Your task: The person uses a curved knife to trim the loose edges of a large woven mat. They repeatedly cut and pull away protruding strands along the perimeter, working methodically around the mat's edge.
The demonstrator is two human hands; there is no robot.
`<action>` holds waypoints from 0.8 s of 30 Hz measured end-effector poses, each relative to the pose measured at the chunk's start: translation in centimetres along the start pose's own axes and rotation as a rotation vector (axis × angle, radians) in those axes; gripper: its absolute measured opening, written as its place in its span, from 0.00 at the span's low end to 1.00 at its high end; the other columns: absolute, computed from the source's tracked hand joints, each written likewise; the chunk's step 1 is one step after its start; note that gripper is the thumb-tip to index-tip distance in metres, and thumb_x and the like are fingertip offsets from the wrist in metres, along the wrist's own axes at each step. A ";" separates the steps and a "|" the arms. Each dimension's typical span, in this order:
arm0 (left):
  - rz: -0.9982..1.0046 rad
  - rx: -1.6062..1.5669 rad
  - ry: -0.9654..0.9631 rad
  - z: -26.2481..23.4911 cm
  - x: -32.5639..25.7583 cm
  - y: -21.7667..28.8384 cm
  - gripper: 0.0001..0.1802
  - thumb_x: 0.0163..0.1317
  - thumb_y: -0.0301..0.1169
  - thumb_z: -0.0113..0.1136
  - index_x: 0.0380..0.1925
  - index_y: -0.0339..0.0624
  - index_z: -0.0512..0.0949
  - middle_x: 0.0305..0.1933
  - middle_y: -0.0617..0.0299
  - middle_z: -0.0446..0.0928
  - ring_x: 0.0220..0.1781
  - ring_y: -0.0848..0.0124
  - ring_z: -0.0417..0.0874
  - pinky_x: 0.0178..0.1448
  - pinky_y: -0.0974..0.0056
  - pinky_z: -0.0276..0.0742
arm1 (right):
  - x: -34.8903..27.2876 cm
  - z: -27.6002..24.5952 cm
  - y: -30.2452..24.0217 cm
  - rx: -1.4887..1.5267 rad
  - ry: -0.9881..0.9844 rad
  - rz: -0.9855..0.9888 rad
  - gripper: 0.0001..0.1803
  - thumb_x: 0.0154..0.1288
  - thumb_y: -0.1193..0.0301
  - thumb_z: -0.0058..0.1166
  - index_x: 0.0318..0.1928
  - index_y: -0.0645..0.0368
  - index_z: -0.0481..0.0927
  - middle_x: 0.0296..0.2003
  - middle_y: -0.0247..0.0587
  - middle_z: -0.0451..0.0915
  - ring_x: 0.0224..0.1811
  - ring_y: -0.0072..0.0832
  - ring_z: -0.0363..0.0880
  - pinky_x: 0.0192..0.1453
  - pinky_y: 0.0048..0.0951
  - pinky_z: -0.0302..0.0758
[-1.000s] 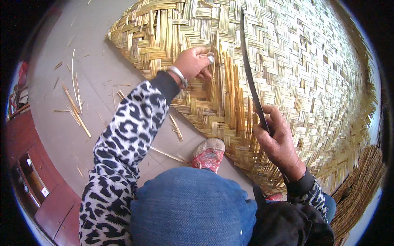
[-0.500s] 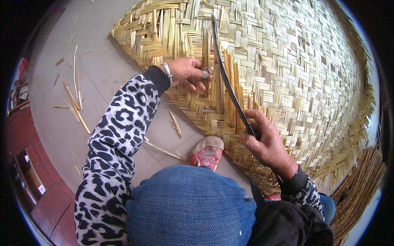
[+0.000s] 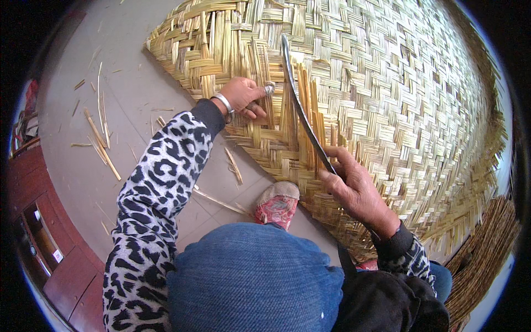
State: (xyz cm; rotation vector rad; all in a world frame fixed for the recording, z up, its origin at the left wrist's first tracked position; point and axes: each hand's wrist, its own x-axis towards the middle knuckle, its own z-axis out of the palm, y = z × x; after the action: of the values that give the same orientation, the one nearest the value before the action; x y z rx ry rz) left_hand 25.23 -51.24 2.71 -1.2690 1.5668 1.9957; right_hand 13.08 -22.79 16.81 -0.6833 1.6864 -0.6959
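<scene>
A large woven straw mat (image 3: 376, 99) spreads from the middle of the view to the upper right, in a pale yellow-green basket weave. Over its near left edge my left hand (image 3: 243, 97) is closed, thumb and fingers pinching loose straw strips (image 3: 258, 58) that stick up from the weave. White wrapping covers the thumb tip. My right hand (image 3: 357, 191) grips the lower end of a long, thin, dark curved blade (image 3: 299, 105); its handle is hidden in the palm. The blade slants up and left across the mat, beside several upright loose strips (image 3: 315, 99).
Cut straw pieces (image 3: 102, 146) are scattered on the grey tiled floor at left. My shoe (image 3: 277, 203) stands by the mat's near edge. Reddish-brown furniture (image 3: 61, 232) is at the far left. A bundle of brown stalks (image 3: 481, 260) lies at the lower right.
My left hand has shifted a little to the left, with the strips at its fingers leaning the same way. The blade's tip has dropped slightly; my right hand still grips it.
</scene>
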 end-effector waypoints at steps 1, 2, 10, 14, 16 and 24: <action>0.020 -0.032 -0.007 0.3 0.2 -0.1 0.17 0.70 0.40 0.62 0.36 0.35 0.73 0.33 0.56 0.82 0.27 0.65 0.89 0.20 0.70 0.82 | 0.1 0.0 -0.1 -0.036 -0.002 0.028 0.27 0.70 0.64 0.54 0.64 0.65 0.67 0.33 0.53 0.82 0.35 0.34 0.82 0.44 0.37 0.78; 0.011 -0.060 0.010 0.5 0.3 -0.2 0.18 0.69 0.40 0.63 0.36 0.33 0.74 0.35 0.54 0.82 0.27 0.63 0.89 0.20 0.69 0.82 | 0.5 0.4 -0.2 -0.031 0.015 -0.011 0.30 0.72 0.60 0.52 0.68 0.62 0.65 0.29 0.54 0.80 0.30 0.36 0.81 0.40 0.39 0.77; 0.130 -0.293 -0.098 -0.9 0.0 -2.1 0.21 0.69 0.44 0.62 0.51 0.39 0.78 0.40 0.60 0.85 0.36 0.70 0.88 0.28 0.71 0.84 | 2.4 0.0 -2.4 -0.157 -0.103 -0.012 0.30 0.69 0.65 0.52 0.71 0.52 0.68 0.24 0.51 0.76 0.25 0.34 0.78 0.38 0.36 0.77; 0.191 -0.380 -0.068 -0.6 -0.2 -2.4 0.19 0.70 0.43 0.62 0.48 0.37 0.79 0.40 0.58 0.84 0.31 0.67 0.88 0.23 0.69 0.83 | 2.8 0.3 -3.3 -0.054 -0.169 0.015 0.31 0.71 0.67 0.50 0.73 0.52 0.66 0.25 0.32 0.72 0.26 0.20 0.69 0.32 0.25 0.70; 0.184 -0.256 0.125 0.3 -0.2 -2.0 0.19 0.71 0.41 0.60 0.48 0.35 0.78 0.37 0.58 0.83 0.27 0.66 0.88 0.20 0.67 0.80 | 3.0 0.5 -3.4 0.075 -0.187 0.056 0.30 0.73 0.67 0.49 0.74 0.54 0.64 0.25 0.24 0.69 0.25 0.15 0.65 0.29 0.20 0.66; 0.187 -0.095 0.369 2.7 0.1 -1.8 0.14 0.74 0.36 0.54 0.42 0.35 0.81 0.29 0.62 0.82 0.19 0.71 0.83 0.21 0.68 0.77 | 5.6 -0.6 -4.0 -0.013 -0.153 0.078 0.29 0.74 0.63 0.49 0.71 0.61 0.68 0.28 0.27 0.74 0.26 0.17 0.71 0.30 0.22 0.69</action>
State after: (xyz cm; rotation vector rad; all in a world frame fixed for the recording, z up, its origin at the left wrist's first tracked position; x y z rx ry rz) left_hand 25.25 -48.24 1.52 -1.6607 1.8338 2.0549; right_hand 11.68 -29.61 16.40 -0.6594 1.5689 -0.5637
